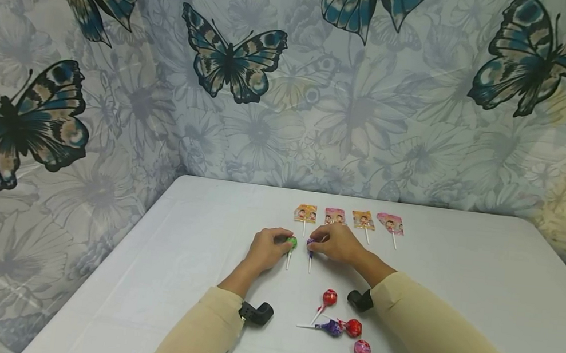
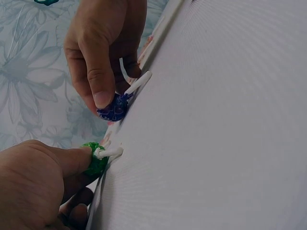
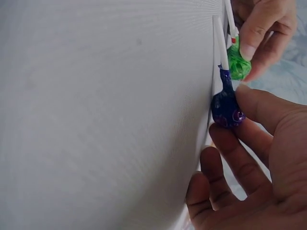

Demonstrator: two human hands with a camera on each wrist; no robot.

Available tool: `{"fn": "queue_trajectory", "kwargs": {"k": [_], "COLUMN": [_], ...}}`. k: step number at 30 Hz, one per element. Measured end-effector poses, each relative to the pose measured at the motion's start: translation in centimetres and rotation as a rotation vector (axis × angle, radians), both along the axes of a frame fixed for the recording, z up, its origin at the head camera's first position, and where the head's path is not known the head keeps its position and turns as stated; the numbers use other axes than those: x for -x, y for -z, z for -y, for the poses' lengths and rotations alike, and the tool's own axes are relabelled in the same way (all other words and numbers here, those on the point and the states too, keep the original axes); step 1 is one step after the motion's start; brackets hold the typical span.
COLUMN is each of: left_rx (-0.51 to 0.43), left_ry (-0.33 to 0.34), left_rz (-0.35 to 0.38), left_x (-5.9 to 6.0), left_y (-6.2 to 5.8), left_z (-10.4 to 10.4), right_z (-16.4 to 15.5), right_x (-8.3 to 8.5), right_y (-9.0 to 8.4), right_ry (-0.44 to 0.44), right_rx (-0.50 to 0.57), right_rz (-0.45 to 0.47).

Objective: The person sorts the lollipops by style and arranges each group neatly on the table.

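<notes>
My left hand (image 1: 266, 249) pinches a green-wrapped lollipop (image 1: 292, 241) by its round head, the white stick pointing toward me. Just to the right, my right hand (image 1: 337, 244) grips the head of a dark blue-purple lollipop (image 3: 227, 109) between thumb and fingers. Its stick also points toward me, nearly parallel to the green one's. Both sweets are at the table surface, side by side with a small gap. In the left wrist view, the thumb of the right hand (image 2: 103, 62) presses on the blue wrapper (image 2: 114, 108), and the green head (image 2: 96, 160) is by the left thumb.
Behind the hands, flat lollipops in orange (image 1: 305, 213) and pink (image 1: 390, 223) wrappers form a row on the white table (image 1: 148, 277). Nearer me lie red (image 1: 329, 297), purple (image 1: 333, 328) and pink (image 1: 362, 350) round lollipops, close to my right forearm. A butterfly-patterned cloth (image 1: 351, 120) hangs behind.
</notes>
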State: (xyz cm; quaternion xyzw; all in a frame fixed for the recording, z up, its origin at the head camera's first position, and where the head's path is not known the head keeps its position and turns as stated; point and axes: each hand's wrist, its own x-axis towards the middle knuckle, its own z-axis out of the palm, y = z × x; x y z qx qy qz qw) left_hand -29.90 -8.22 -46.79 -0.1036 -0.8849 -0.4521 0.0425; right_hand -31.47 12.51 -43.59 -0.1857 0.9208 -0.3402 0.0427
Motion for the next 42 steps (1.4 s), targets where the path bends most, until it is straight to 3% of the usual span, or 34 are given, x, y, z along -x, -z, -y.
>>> {"fn": "queue_trajectory", "kwargs": {"k": [28, 42], "left_rx": [-0.006, 0.003], "left_ry": [0.001, 0.002], "left_rz": [-0.019, -0.023], "left_x": [0.05, -0.05], "left_y": [-0.14, -0.18], "left_z": [0.11, 0.04], "right_z": [0.52, 0.37], "right_x": [-0.32, -0.51], "right_y": [-0.18, -0.31], "right_ry": [-0.029, 0.007], "right_rx": [0.011, -0.004], "right_rz": [-0.036, -0.01]}}
